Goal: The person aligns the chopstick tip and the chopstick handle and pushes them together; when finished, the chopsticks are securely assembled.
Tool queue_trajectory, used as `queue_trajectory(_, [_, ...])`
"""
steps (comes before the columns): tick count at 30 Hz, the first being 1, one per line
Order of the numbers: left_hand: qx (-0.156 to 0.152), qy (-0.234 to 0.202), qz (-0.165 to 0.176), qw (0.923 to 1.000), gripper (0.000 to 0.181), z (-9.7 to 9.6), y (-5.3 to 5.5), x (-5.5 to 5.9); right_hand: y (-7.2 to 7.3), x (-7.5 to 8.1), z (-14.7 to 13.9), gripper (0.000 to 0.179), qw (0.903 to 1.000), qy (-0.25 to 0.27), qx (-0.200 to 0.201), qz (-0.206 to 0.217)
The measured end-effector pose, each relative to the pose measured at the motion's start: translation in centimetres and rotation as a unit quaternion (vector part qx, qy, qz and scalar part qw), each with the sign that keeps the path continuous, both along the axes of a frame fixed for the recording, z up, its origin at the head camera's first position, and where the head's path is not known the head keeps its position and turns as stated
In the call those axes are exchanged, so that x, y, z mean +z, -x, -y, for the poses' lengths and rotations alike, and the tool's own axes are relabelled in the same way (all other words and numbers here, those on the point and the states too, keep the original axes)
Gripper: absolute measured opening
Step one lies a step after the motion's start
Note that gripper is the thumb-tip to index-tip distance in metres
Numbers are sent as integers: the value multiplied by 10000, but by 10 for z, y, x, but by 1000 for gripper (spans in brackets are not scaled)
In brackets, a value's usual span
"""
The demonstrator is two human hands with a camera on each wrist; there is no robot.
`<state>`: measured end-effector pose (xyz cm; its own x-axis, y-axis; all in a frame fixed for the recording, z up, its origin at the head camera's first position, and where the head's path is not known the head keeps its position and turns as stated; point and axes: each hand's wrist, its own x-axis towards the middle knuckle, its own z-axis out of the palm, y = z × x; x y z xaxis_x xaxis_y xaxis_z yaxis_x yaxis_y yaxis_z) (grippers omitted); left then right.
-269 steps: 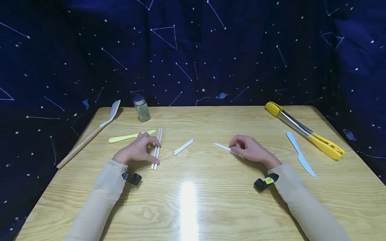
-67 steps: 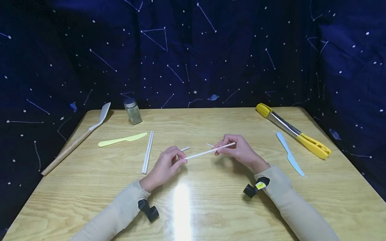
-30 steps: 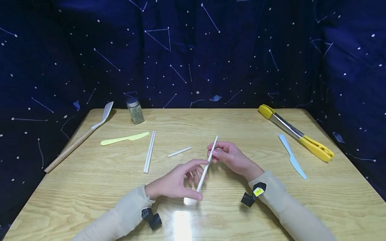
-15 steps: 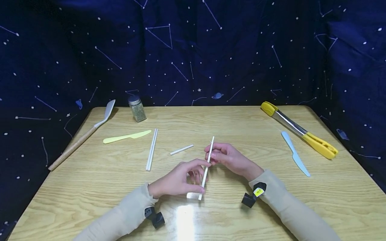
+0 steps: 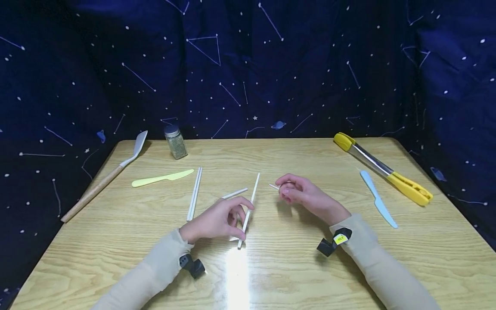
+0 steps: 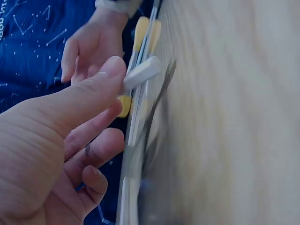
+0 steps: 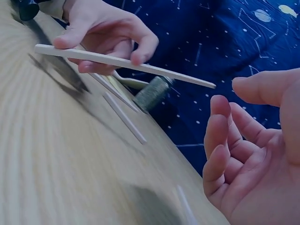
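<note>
My left hand (image 5: 217, 219) pinches a long, slim white chopstick (image 5: 253, 193) between thumb and index finger, near its thicker, square end. The chopstick is raised over the table, its thin tip pointing away, as the right wrist view shows. My right hand (image 5: 306, 196) hovers to the right with loosely curled fingers and nothing in them; in the right wrist view its fingertips (image 7: 220, 105) are apart from the chopstick's tip. Beyond it a short white stick (image 5: 273, 186) lies partly hidden. Another short white stick (image 5: 235, 193) lies behind my left hand, which covers its near end.
A pair of white chopsticks (image 5: 195, 193) lies side by side at left, near a yellow knife (image 5: 162, 178). Further out are a wood-handled spatula (image 5: 104, 181) and a spice jar (image 5: 176, 143). At right lie a blue knife (image 5: 377, 198) and yellow tongs (image 5: 381, 168).
Two short sticks lay mid-table nine seconds ago; one shows there now. Both hands held the long chopstick; my right hand has let go and moved right, while my left carried it left.
</note>
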<state>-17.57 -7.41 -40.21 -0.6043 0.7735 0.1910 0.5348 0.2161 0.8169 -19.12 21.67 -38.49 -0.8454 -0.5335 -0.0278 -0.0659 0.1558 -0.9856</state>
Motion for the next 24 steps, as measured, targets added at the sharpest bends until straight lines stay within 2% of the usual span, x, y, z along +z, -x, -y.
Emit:
queue_trajectory(5, [233, 375, -147, 9989, 62, 15, 10, 4, 5, 0, -10, 38, 9990, -312, -288, -137])
queue_trajectory(11, [309, 912, -220, 9951, 62, 32, 17, 8, 10, -5, -17, 35, 9974, -525, -405, -282])
queue_trajectory(17, [675, 1239, -530, 9886, 57, 46, 25, 15, 12, -8, -21, 33, 9965, -629, -465, -290])
queue_trajectory(24, [949, 1379, -400, 9851, 53, 60, 36, 14, 14, -8, -26, 28, 9948, -859, -444, -327])
